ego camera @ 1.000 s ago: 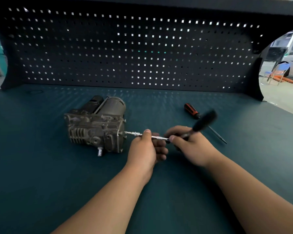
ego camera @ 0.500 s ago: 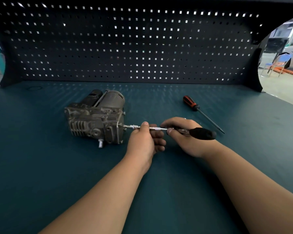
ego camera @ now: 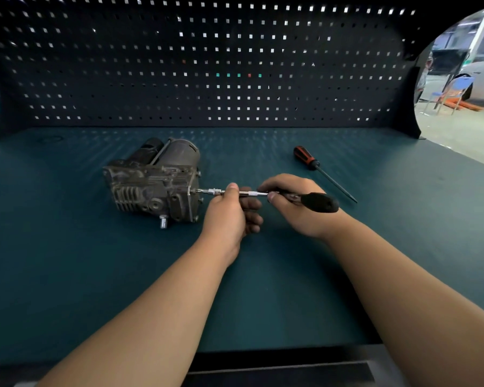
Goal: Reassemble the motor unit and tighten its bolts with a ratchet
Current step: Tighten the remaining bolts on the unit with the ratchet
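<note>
From your head view, the motor unit [ego camera: 154, 185] sits on the green bench [ego camera: 67, 275], your left hand [ego camera: 229, 216] pinches the extension bar [ego camera: 252, 193] touching its right face, and your right hand [ego camera: 294, 210] grips the ratchet [ego camera: 319, 202].

Dim bench [ego camera: 67, 275], bright daylight through pegboard [ego camera: 235, 88] holes and right opening, fisheye-bent edges, soft corners.

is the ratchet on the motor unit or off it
On: the ratchet touches the motor unit with its tip; the left hand and right hand both hold it.
</note>
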A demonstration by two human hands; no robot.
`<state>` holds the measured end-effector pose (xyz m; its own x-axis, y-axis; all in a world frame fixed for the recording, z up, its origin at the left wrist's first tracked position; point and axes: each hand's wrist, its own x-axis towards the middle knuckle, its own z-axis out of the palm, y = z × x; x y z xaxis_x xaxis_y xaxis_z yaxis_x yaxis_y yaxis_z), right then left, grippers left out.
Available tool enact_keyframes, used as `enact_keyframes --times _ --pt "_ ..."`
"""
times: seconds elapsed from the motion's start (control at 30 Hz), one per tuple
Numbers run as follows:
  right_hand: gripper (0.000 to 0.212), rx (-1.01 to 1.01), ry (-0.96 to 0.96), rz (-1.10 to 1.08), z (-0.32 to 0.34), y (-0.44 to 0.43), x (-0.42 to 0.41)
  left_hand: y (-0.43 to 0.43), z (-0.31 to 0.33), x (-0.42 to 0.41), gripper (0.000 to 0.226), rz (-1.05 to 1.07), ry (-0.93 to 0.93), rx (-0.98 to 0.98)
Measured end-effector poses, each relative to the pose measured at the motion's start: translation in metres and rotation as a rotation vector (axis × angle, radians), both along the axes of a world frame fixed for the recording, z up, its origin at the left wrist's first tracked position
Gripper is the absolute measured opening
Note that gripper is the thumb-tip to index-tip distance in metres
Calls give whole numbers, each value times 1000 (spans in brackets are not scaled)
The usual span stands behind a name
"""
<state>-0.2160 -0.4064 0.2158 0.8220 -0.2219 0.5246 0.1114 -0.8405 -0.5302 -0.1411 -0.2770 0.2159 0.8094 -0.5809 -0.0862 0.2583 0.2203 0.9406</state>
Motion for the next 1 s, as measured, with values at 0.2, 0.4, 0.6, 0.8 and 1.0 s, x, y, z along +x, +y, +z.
enact_keyframes --times 0.2,0.4,0.6,0.8,1.0 --pt "22 -160 11 28 2 -2 -3 1 -1 1 34 -16 28 -10" --pt "33 -378 112 4 6 1 -8 0 -1 3 31 21 81 -58" --pt "23 -180 57 7 -3 8 1 0 -2 5 33 49 102 -53" --pt "55 804 254 -154 9 17 20 -3 -6 4 32 105 72 -51" --pt "43 960 331 -7 9 18 10 -1 -12 6 32 155 3 16"
